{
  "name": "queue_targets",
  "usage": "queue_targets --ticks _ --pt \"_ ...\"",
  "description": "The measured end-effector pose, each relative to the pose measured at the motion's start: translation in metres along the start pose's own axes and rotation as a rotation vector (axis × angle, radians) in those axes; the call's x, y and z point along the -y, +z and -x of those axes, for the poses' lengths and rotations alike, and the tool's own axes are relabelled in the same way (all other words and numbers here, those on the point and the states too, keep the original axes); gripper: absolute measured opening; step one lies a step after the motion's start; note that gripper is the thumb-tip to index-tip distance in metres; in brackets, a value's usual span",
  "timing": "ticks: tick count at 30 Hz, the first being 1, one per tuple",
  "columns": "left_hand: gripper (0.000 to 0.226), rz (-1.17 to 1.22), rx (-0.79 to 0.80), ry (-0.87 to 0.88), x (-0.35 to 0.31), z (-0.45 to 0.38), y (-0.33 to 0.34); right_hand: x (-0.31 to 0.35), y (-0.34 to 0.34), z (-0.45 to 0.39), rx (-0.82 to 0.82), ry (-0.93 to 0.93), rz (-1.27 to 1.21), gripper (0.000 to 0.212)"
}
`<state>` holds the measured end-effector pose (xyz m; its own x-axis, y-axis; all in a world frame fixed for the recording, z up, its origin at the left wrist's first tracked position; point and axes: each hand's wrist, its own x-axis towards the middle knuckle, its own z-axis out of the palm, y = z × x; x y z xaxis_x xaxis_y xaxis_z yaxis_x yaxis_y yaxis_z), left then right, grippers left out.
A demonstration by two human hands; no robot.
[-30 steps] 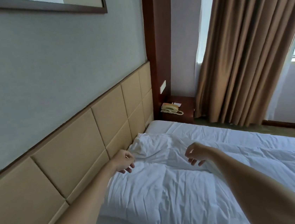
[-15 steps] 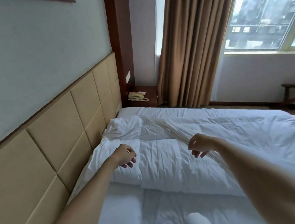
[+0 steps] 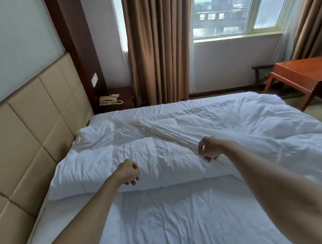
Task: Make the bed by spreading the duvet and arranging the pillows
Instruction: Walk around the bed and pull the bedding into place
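A crumpled white duvet covers the far part of the bed, and its thick near edge runs across the middle. My left hand curls its fingers into the duvet near that edge on the left. My right hand grips a raised fold of the duvet, from which a taut crease runs back toward the headboard. In front of the duvet's edge lies the bare white sheet. I see no pillows in view.
A padded beige headboard lines the wall on the left. Beyond the bed's far corner stands a nightstand with a telephone. Brown curtains and a window are behind. At the right stands an orange wooden table.
The view has pulled back and swung right, away from the headboard. Both hands have come back with the duvet, and a wide strip of bare sheet now shows in front of it.
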<state>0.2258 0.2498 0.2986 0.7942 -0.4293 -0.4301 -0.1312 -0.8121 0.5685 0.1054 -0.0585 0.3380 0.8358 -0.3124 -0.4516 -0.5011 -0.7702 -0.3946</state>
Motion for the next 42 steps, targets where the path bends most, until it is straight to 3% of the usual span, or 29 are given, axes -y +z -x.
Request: queue_targets --ticks 16,20,27,33,42 --pt "0.015 -0.024 0.233 -0.010 -0.258 0.010 0.299 -0.397 -0.076 0.117 0.055 0.187 -0.111 0.013" --pt "0.015 -0.061 0.277 0.055 -0.338 0.000 0.358 -0.474 -0.105 0.159 -0.041 0.234 -0.157 0.013" --pt "0.017 -0.175 0.436 0.165 -0.460 -0.017 0.476 -0.604 -0.117 0.212 -0.035 0.384 -0.168 0.012" --pt "0.017 -0.190 0.532 0.173 -0.533 -0.042 0.573 -0.704 -0.136 0.215 0.020 0.468 -0.205 0.014" --pt "0.021 -0.077 0.534 0.150 -0.672 -0.090 0.672 -0.820 -0.246 0.157 0.049 0.381 -0.092 0.015"
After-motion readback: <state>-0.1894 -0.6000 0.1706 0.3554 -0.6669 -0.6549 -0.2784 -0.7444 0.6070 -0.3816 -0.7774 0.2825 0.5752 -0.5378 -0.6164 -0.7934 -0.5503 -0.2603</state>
